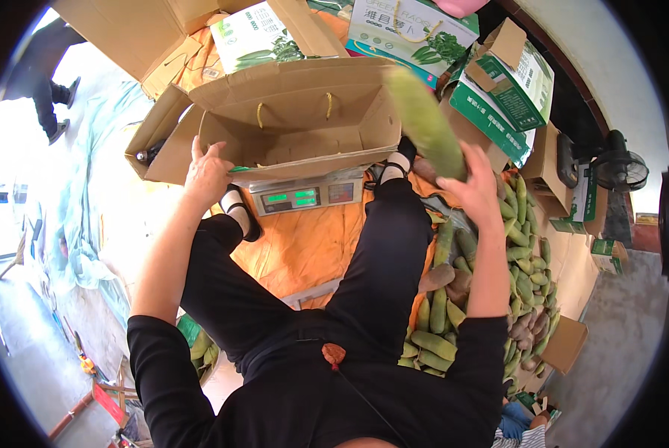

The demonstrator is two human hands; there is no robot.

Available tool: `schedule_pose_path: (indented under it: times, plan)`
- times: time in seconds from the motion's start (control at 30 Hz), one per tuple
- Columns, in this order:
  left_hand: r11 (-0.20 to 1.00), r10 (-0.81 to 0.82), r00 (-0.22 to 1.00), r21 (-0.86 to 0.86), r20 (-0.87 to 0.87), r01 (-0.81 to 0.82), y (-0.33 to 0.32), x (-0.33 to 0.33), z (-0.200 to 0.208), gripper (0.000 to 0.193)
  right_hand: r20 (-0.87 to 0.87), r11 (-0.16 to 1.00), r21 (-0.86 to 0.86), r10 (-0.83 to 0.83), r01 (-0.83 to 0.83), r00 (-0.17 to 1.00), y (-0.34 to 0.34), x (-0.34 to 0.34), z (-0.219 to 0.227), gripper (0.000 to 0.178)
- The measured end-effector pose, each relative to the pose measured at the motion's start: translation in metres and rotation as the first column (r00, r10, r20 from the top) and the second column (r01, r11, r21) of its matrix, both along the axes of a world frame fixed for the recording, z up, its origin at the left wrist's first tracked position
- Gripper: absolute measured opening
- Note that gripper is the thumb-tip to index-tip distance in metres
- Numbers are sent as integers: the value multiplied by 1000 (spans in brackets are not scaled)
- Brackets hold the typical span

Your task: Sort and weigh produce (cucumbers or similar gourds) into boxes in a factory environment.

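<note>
My right hand (pixel 475 187) is closed round the lower end of a long green radish (pixel 426 123), which is raised and tilted beside the right end of an open cardboard box (pixel 297 160). The radish is slightly blurred. The box rests on a digital scale (pixel 308 196) with a lit green display. At the box's left front corner, my left hand (pixel 207 173) grips the cardboard edge. Two rope handles show on the box's inner far wall, and no radish is visible inside.
Many green radishes (pixel 431 342) lie heaped on my right, some brownish. Printed cartons (pixel 413 33) stand beyond the box. A black fan (pixel 622 170) is at the far right. Orange sheeting (pixel 297 257) covers the floor between my legs. Another person's legs (pixel 45 97) show at far left.
</note>
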State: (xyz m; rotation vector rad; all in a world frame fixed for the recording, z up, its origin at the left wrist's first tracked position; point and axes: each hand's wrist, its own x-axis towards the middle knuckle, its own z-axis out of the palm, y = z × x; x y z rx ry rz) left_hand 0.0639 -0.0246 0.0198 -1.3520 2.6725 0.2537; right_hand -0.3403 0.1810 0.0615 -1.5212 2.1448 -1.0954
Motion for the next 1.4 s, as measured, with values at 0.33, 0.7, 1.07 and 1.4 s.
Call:
schedule_pose_path:
  times: [0.33, 0.7, 1.07, 1.4]
  plan:
    - [998, -46, 999, -43, 7, 46, 1, 2, -4, 19, -528, 792, 547, 578, -271, 622, -144, 87, -3, 36]
    - [998, 55, 997, -11, 59, -54, 0, -3, -7, 18, -311, 567, 802, 666, -189, 679, -191, 148, -80, 32]
    - [999, 45, 997, -22, 67, -44, -8, 11, -19, 13, 195, 944, 173, 246, -280, 949, -127, 7, -12, 45]
    - [999, -47, 997, -22, 67, 49, -11, -1, -24, 11, -48, 727, 504, -515, 466, 856, 61, -107, -260, 20]
